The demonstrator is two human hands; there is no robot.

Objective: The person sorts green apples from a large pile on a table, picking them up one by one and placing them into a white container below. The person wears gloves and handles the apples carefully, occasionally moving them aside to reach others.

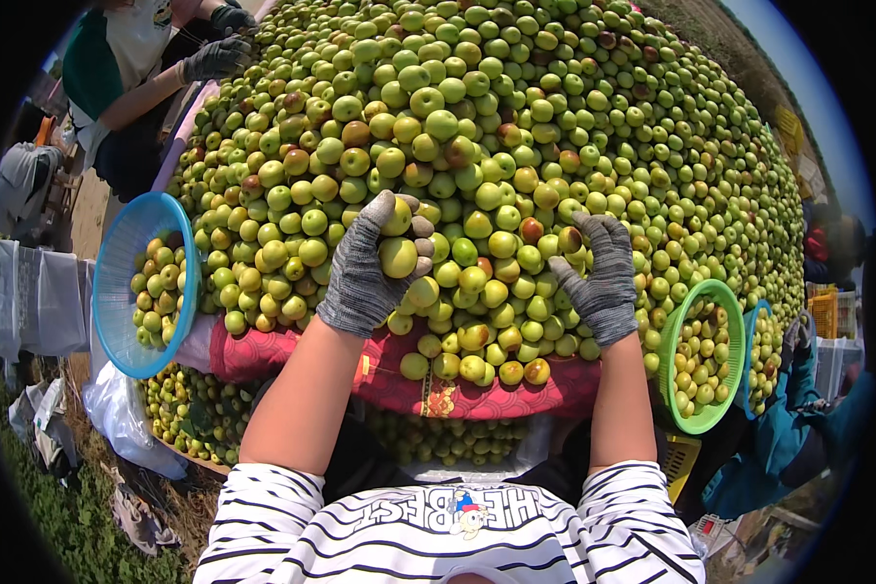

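Note:
A large heap of green jujube fruits, some with reddish-brown patches, spreads out before me. My left hand, in a grey knit glove, is closed around two of the green fruits. To its right, my gloved right hand rests over the heap with thumb and fingers apart, beside a brown-patched fruit; whether its fingertips touch that fruit is hard to tell. Under the heap's near edge lies a red patterned cloth. A blue plastic basket at left and a green one at right hold more fruits.
At the upper left a person's gloved hands are at the heap's edge. Another person in a teal sleeve is at the right, near a second blue basket. White plastic bags and lined crates stand at left.

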